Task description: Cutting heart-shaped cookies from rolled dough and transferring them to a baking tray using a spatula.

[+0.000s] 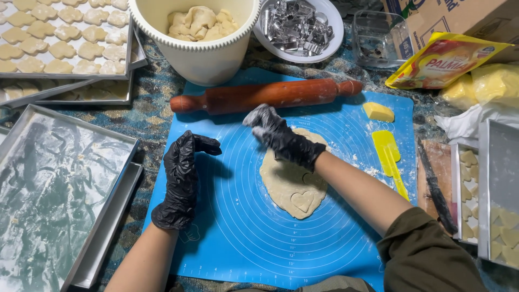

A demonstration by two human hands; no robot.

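The right hand (284,139), in a black glove dusted with flour, presses down on the flat sheet of dough (294,186) on the blue mat (243,232); its grip is curled closed, but what it has under the fingers cannot be told. A heart shape (302,201) is cut into the dough just below that hand. The left hand (181,181), also gloved black, stands on edge on the mat beside the dough, its grip open and holding nothing. Beyond both hands lies a wooden rolling pin (265,95), and past it a cream tub (197,40) of dough. Far right of the right hand sits a yellow packet (440,62) with red lettering, beside a brown carton (459,16). A yellow scraper (390,159) lies right of the dough.
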